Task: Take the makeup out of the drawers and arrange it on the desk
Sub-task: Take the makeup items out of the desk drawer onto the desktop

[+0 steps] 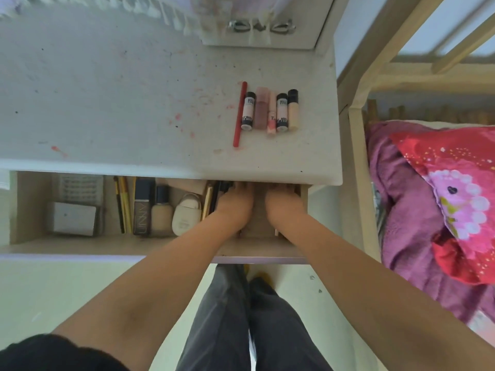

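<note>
Six makeup items are lined up side by side on the desk [160,103], toward its right edge, well short of the front edge: one red pencil [239,113], two black-capped white tubes marked PINK [248,111] [281,111], one dusty-pink tube [262,108] between the first PINK tube and one slim pale-pink tube [272,115], and one beige concealer tube [293,109] at the right end. The red pencil is seen at the left end, slightly tilted.

One drawer [80,245] is pulled open below the desk's front edge. Counted inside from the left wall: one clear lash tray [77,187] at the back, one white rectangular case [71,218] in front of it, about three thin brushes or pencils [123,202] (exact count cannot be told), one dark bottle marked UNNY [143,207], one beige foundation bottle [161,210], one white oval compact [186,214], and a few dark and gold stick items [213,198] just left of the hands, count unclear.

Both hands are reached into the right end of the drawer, near its back. The fingers of the left hand [235,202] and the right hand [284,203] are hidden under the desk's front edge, so whether anything is grasped cannot be told.

One mirror [262,22] is stood at the desk's back edge. One bed with a purple blanket [407,210] and one red-pink pillow [460,188] is seen to the right.
</note>
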The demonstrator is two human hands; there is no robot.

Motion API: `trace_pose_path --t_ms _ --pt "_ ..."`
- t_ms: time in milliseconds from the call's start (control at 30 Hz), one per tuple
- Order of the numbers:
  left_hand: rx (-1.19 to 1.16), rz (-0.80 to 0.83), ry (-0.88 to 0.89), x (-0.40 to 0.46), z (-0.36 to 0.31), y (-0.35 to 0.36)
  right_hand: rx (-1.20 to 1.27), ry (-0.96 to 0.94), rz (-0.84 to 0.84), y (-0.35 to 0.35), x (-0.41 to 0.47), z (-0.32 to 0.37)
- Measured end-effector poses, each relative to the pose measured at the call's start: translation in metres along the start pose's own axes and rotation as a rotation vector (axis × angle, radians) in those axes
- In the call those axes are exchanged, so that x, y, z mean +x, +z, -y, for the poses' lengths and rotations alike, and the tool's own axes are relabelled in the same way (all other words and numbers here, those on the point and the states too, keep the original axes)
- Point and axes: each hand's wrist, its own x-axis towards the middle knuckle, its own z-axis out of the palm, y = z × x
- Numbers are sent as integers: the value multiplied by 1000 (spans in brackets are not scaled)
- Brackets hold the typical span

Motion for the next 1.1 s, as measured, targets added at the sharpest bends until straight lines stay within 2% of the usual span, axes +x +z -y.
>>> trace_pose_path --t_ms 100,200,367,433,500,567,667,767,867,967,1100 --pt "-42 -51 -3 -6 3 -1 -18 -40 -31 2 -1 -2" --pt "-164 -84 29 -23 9 -5 105 -84 -163 1 -9 -6" --pt "-423 -83 238 -70 16 -20 378 -351 -124 -6 -43 -26" --pt "-485 -209 276 -84 21 -36 468 -425 -214 -15 -59 -37" --pt "-598 -356 280 -87 25 -70 637 -425 -321 -40 -68 -51" --pt "-769 -432 254 -72 30 -110 831 -396 -409 -74 -59 -67" --pt "-868 -505 156 -24 39 -163 969 -270 -528 -127 -17 -89" --pt "-915 -451 49 23 49 -189 942 -146 -554 -156 31 -101" --pt "-811 -353 -14 56 57 -190 848 -83 -519 -160 64 -106" --pt "-740 -338 -34 74 55 -183 779 -52 -509 -157 83 -100" --pt "-764 -347 -39 82 48 -177 684 -61 -548 -153 91 -88"
